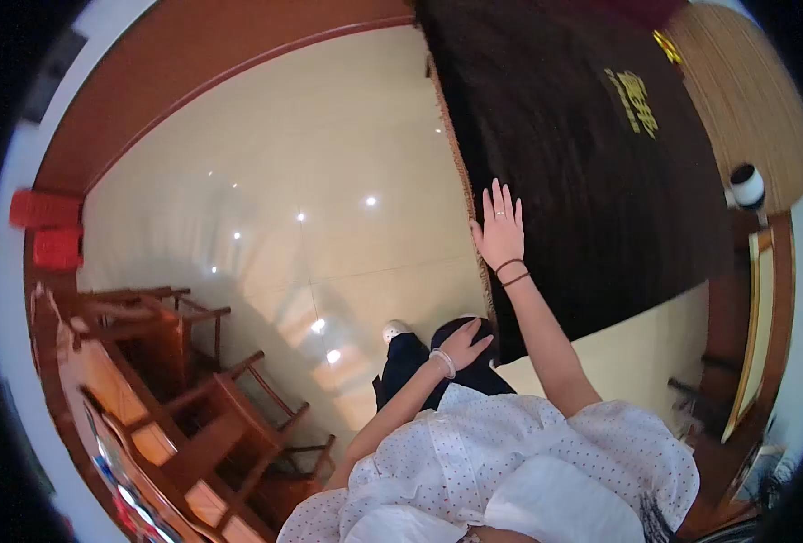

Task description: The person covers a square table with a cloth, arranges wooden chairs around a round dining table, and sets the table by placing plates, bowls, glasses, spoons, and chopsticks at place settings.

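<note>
My right hand (503,231) lies flat, fingers stretched out, near the left edge of a large dark brown cloth cover (591,208). The cover has yellow lettering on it and a braided trim down its left side. My left hand (463,347) rests on my dark-trousered knee, fingers extended and thumb apart, with nothing in it. A pale bracelet (445,364) circles the left wrist, and a dark band (513,271) circles the right one.
Wooden stools and furniture (229,407) stand at lower left. Red boxes (57,231) sit by the left wall. At right is a round wooden-looking surface (736,100) with a white cup-like object (747,185) at its edge. Glossy cream tiles (329,154) cover the floor.
</note>
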{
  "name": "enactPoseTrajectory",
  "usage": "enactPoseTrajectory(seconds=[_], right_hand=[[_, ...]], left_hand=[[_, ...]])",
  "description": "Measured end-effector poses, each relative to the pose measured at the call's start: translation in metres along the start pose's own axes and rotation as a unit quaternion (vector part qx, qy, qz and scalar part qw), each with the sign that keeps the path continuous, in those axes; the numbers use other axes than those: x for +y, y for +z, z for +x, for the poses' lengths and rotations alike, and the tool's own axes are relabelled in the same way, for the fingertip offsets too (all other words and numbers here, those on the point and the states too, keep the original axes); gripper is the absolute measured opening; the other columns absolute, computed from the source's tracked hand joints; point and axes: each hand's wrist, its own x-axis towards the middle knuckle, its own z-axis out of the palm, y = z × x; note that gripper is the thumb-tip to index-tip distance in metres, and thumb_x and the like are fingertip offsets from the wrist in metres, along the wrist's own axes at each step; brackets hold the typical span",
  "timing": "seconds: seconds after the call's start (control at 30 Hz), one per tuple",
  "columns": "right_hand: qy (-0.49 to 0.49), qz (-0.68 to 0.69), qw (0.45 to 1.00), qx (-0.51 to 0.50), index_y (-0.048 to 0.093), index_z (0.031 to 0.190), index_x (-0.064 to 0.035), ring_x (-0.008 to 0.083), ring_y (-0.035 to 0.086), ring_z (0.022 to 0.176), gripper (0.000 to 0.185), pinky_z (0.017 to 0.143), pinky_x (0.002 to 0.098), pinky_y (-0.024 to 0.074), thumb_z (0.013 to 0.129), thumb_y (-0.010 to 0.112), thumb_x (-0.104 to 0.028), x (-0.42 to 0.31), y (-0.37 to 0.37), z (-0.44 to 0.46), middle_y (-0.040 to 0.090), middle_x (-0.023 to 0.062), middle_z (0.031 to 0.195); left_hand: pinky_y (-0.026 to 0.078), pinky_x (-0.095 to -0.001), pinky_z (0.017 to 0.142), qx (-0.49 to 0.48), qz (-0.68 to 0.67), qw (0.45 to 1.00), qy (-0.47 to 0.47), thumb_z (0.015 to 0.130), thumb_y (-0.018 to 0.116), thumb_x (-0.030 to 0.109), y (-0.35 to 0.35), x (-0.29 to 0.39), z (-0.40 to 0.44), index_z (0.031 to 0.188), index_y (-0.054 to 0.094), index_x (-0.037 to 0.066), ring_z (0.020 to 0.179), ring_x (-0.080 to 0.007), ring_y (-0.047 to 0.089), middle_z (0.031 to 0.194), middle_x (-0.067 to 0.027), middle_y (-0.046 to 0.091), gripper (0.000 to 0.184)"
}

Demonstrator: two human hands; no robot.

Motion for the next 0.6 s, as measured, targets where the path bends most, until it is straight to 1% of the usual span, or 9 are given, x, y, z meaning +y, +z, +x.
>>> enactPoseTrajectory(seconds=[0.1, 0.13, 0.23, 0.33, 0.37, 0.43, 0.47, 0.53, 0.6], right_hand=[[0.015, -0.034, 0.999, -0.001, 0.032, 0.124, -0.0012, 0.0270, 0.017, 0.125, 0.059, 0.101, 0.0430, 0.0151, 0.075, 0.053, -0.026, -0.006, -0.003, -0.004, 0.018, 0.0141, 0.136], [-0.002, -0.012, 1.000, 0.003, 0.033, 0.123, -0.0016, 0.0277, 0.018, 0.125, 0.058, 0.101, 0.0437, 0.0163, 0.075, 0.053, -0.025, -0.009, -0.004, -0.014, 0.019, 0.0149, 0.135], [0.009, 0.079, 0.997, 0.025, 0.036, 0.121, -0.0015, 0.0296, 0.023, 0.123, 0.053, 0.100, 0.0468, 0.0169, 0.075, 0.053, -0.020, -0.019, -0.018, -0.043, 0.025, 0.0166, 0.132], [0.196, 0.139, 0.964, 0.115, 0.040, 0.117, -0.0041, 0.0315, 0.032, 0.117, 0.044, 0.096, 0.0530, 0.0179, 0.076, 0.051, -0.015, -0.006, -0.044, -0.077, 0.034, 0.0165, 0.127], [0.262, 0.082, 0.952, 0.132, 0.040, 0.118, -0.0053, 0.0314, 0.031, 0.118, 0.041, 0.096, 0.0531, 0.0176, 0.079, 0.049, -0.014, 0.008, -0.045, -0.092, 0.034, 0.0150, 0.127], [0.379, -0.010, 0.912, 0.153, 0.038, 0.121, -0.0071, 0.0303, 0.027, 0.121, 0.041, 0.097, 0.0537, 0.0163, 0.084, 0.045, -0.020, 0.032, -0.040, -0.126, 0.031, 0.0122, 0.131], [0.415, -0.033, 0.899, 0.135, 0.037, 0.123, -0.0077, 0.0298, 0.025, 0.122, 0.042, 0.097, 0.0525, 0.0167, 0.084, 0.045, -0.021, 0.035, -0.037, -0.140, 0.029, 0.0117, 0.132], [0.464, -0.056, 0.876, 0.121, 0.036, 0.124, -0.0083, 0.0293, 0.023, 0.123, 0.043, 0.097, 0.0514, 0.0170, 0.085, 0.044, -0.023, 0.035, -0.028, -0.159, 0.027, 0.0112, 0.133], [0.483, 0.026, 0.865, 0.132, 0.033, 0.126, -0.0092, 0.0299, 0.020, 0.124, 0.044, 0.099, 0.0455, 0.0183, 0.085, 0.043, -0.023, 0.024, -0.020, -0.171, 0.023, 0.0107, 0.135]], left_hand=[[0.038, -0.0305, 0.087, -0.071, -0.020, 0.996, -0.047, 0.082, 0.047, 0.035, -0.049, -0.007, -0.016, 0.116, 0.041, -0.005, 0.101, -0.0275, 0.049, 0.110, -0.0226, 0.049, 0.053], [0.042, -0.0300, 0.080, -0.081, -0.025, 0.994, -0.068, 0.082, 0.048, 0.035, -0.061, -0.007, -0.017, 0.114, 0.043, -0.006, 0.093, -0.0256, 0.055, 0.105, -0.0211, 0.053, 0.052], [0.041, -0.0310, 0.081, -0.084, -0.043, 0.993, -0.072, 0.079, 0.050, 0.034, -0.086, -0.034, 0.003, 0.111, 0.046, -0.006, 0.090, -0.0281, 0.055, 0.101, -0.0225, 0.054, 0.051], [0.043, -0.0327, 0.079, -0.066, 0.015, 0.997, -0.044, 0.080, 0.049, 0.034, -0.115, -0.039, 0.045, 0.108, 0.051, 0.000, 0.090, -0.0288, 0.056, 0.094, -0.0212, 0.057, 0.044], [0.041, -0.0330, 0.082, -0.104, 0.007, 0.994, -0.039, 0.081, 0.047, 0.036, -0.132, -0.021, 0.062, 0.105, 0.052, -0.001, 0.095, -0.0283, 0.054, 0.099, -0.0200, 0.056, 0.044], [0.042, -0.0305, 0.079, -0.111, -0.013, 0.993, -0.044, 0.083, 0.046, 0.036, -0.137, -0.031, 0.114, 0.117, 0.042, 0.000, 0.091, -0.0221, 0.054, 0.106, -0.0116, 0.055, 0.050], [0.043, -0.0323, 0.077, -0.126, -0.117, 0.982, -0.074, 0.083, 0.048, 0.036, -0.141, -0.032, 0.145, 0.121, 0.037, 0.002, 0.088, -0.0199, 0.054, 0.103, -0.0100, 0.055, 0.052], [0.044, -0.0333, 0.073, -0.076, -0.255, 0.952, -0.150, 0.083, 0.050, 0.032, -0.168, 0.010, 0.182, 0.123, 0.034, 0.004, 0.086, -0.0189, 0.054, 0.100, -0.0098, 0.055, 0.051], [0.045, -0.0329, 0.070, 0.023, -0.375, 0.906, -0.195, 0.082, 0.052, 0.028, -0.179, 0.014, 0.225, 0.122, 0.034, 0.006, 0.085, -0.0184, 0.054, 0.097, -0.0079, 0.055, 0.048]])
